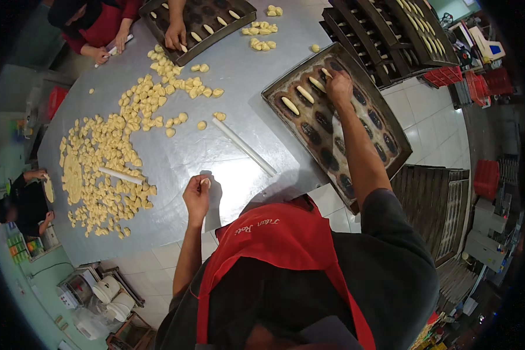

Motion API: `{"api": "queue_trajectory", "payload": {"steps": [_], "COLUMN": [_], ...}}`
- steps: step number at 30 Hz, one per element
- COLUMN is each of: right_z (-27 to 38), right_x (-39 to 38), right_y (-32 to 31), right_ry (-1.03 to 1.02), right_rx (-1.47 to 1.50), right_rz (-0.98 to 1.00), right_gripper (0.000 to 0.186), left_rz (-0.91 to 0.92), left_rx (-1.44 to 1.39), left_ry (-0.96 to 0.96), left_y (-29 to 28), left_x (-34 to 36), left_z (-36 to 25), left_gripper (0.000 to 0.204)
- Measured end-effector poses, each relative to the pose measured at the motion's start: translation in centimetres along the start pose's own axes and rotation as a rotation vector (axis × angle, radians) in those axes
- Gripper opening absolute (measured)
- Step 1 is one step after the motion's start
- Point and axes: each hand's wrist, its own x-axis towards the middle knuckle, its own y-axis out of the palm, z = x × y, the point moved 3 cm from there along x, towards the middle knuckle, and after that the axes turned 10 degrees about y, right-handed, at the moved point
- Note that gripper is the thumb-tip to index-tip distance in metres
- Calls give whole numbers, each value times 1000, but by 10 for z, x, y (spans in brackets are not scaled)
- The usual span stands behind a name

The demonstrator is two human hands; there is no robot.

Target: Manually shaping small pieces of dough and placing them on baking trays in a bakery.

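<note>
At the right of the metal table stands a dark baking tray (364, 105) with rows of oval hollows. My right hand (339, 90) reaches into its far part, fingers closed on a pale dough roll (326, 73). Three finished-looking dough rolls (305, 94) lie in a row beside it. Over the near table edge my left hand (196, 198) is closed, with a small pale bit showing at the fingertips that I cannot make out. Between my hands, a white rolling pin (245, 144) lies slantwise on the table.
Many small dough balls (105, 157) cover the table's left, with another white rolling pin (121, 175) among them. Across the table, a co-worker's hand (175, 36) works at a second tray (224, 23), and another person (108, 26) holds a rolling pin. Stacked trays (385, 35) stand far right.
</note>
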Motion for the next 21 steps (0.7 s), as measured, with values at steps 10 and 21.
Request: {"api": "queue_trajectory", "payload": {"steps": [10,21], "right_z": [221,212], "right_x": [-224,-315], "right_y": [-47,-31], "right_ry": [-624,-881], "right_rx": [332,329], "right_rz": [344,556], "right_gripper": [25,36], "left_rz": [158,53], "left_rx": [598,843], "left_ry": [384,481], "left_y": [58,36], "left_x": [20,20], "left_z": [-52,-42], "left_gripper": [52,75]}}
